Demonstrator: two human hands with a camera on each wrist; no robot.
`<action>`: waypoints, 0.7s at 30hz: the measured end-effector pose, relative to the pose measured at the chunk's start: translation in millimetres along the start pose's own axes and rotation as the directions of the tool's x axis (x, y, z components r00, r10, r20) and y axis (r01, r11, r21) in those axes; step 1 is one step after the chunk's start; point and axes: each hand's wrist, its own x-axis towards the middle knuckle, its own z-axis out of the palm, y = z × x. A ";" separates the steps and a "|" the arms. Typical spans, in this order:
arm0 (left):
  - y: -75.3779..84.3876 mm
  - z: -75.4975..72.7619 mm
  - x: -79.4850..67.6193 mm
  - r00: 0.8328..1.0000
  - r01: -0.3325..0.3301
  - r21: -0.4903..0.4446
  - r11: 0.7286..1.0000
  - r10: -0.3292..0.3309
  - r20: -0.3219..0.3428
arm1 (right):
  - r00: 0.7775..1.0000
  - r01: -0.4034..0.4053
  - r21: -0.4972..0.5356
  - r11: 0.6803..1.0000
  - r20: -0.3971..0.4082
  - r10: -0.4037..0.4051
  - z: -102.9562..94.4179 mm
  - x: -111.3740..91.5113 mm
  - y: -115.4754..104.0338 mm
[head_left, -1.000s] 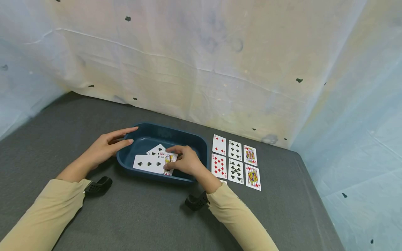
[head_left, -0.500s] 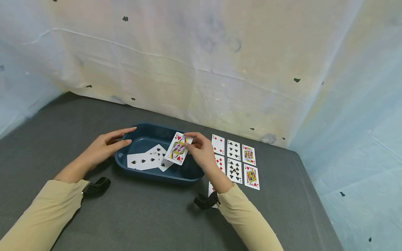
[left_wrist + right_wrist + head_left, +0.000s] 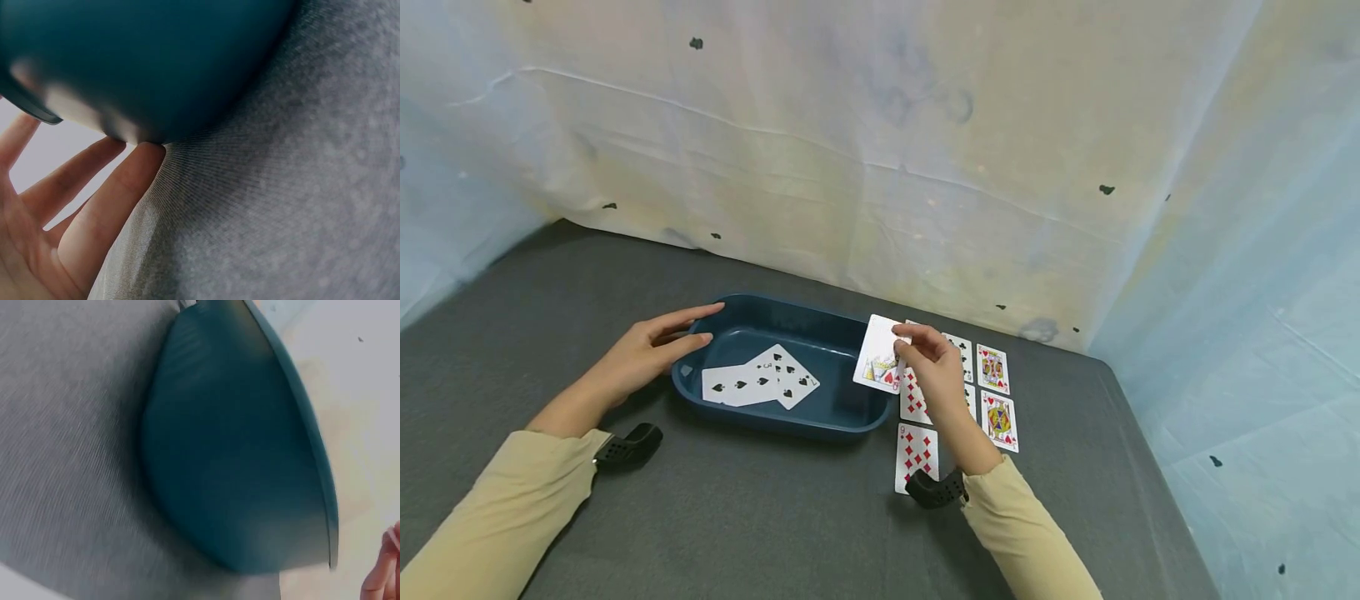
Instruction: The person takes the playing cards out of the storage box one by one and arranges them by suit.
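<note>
My right hand [image 3: 936,371] pinches a queen of hearts playing card [image 3: 874,354] between thumb and fingers, tilted over the right rim of a dark blue tub [image 3: 782,317]. In the right wrist view only a bit of the hand [image 3: 381,578] and the card's edge show at the lower right. My left hand [image 3: 643,354] touches the tub's left end, index finger and thumb stretched over its rim. In the left wrist view, straight fingers [image 3: 119,200] meet the outer wall. Inside the tub, a three of spades [image 3: 730,387] overlaps a seven of spades [image 3: 795,379].
To the tub's right, face-up cards lie in columns. They include a nine of diamonds [image 3: 917,450], a king of hearts [image 3: 994,369] and a jack of hearts [image 3: 999,419]; my right hand partly covers others. A pale sheet [image 3: 850,167] hangs behind the grey table [image 3: 760,517].
My right hand has picked the queen of hearts up from the tub's other cards and carried it rightward to the rim. My left hand stays at the tub's left end.
</note>
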 end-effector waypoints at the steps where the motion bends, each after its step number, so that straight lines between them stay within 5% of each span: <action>1: 0.0 -0.1 -0.2 1.000 -0.001 0.001 1.000 0.001 -0.001 | 1.000 -0.003 0.020 1.000 -0.011 0.003 -3.5 -0.1 1.1; 13: 0.5 -0.1 -0.4 1.000 -0.001 0.017 1.000 0.001 -0.002 | 0.993 -0.058 0.029 0.998 -0.104 0.061 -49.7 -9.8 15.0; 21: -0.4 -0.5 -0.5 1.000 -0.008 0.018 1.000 0.008 -0.001 | 0.981 -0.154 -0.135 0.979 -0.137 0.135 -80.0 -25.6 29.2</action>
